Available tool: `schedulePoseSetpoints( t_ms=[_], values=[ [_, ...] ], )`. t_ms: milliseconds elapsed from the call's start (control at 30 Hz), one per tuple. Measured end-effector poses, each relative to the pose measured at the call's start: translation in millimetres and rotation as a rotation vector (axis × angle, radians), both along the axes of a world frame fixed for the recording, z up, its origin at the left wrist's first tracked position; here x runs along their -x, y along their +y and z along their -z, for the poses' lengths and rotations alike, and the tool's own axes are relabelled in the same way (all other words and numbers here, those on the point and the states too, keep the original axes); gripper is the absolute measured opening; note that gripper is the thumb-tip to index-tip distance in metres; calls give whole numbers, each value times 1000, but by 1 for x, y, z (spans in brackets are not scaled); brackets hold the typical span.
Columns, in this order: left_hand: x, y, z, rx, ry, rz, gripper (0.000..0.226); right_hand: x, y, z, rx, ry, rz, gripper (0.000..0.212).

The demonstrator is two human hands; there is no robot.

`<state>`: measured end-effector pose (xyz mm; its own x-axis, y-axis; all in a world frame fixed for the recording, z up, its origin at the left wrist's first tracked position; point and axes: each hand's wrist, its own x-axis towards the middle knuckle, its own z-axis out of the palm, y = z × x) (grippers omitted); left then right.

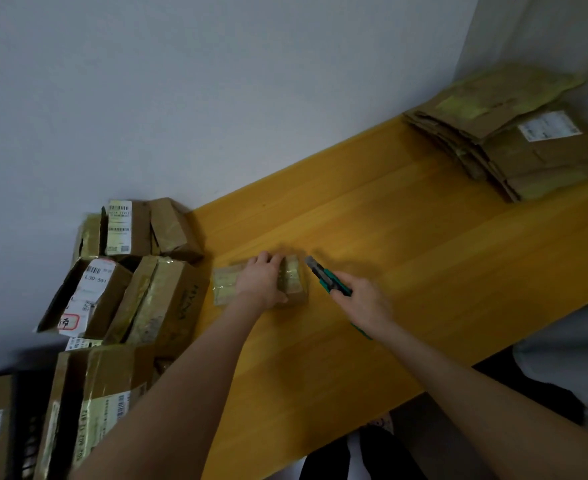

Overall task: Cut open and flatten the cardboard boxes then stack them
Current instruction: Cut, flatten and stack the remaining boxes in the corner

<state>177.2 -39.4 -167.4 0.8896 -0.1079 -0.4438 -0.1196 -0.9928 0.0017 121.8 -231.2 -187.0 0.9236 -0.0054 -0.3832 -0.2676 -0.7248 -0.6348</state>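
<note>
Left hand (263, 284) gripping small taped box (294, 284) on table (424, 254) — right hand (363, 301) clenched around green utility knife (325, 277) just beside it.

A plain room, home-like: bare white wall (216, 98), yellow wooden bench (406, 271), delivered parcel boxes (147, 296) piled with shipping labels.

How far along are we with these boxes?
Done: a stack of flattened boxes lies far right on the table. In hand: the left hand holds a small taped box, the right hand grips a cutter beside it, not yet cutting. Left: a pile of unflattened boxes at the left.
</note>
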Motion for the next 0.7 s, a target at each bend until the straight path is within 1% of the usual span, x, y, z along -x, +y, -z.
schedulePoseSetpoints(
  t_ms=[100, 167, 200, 233, 300, 333, 467, 700],
  values=[
    [2, -1, 0, -2, -13, -5, 90, 0, 5, -5, 59, 12, -52, 43],
    [4, -2, 0, -3, -24, -8, 90, -1, 13, -5, 119, 22, -135, 44],
    [4, -2, 1, 3, -22, -14, 90, 0, 17, -5, 145, 7, -151, 44],
    [4, -1, 1, 13, -17, -23, 90, 0, 19, -4, 150, -14, -116, 45],
    [4, 0, 2, 28, -19, -35, 91, -2, 17, -4, 125, -39, 13, 45],
    [4, 0, 3, 31, -21, -36, 91, -3, 14, -3, 126, -36, 39, 45],
    [4, 1, 4, 37, -30, -31, 91, -1, 11, -5, 125, 33, -33, 45],
    [5, 1, 5, 40, -53, -31, 91, -10, 5, -14, 87, 64, -167, 47]
  ],
)
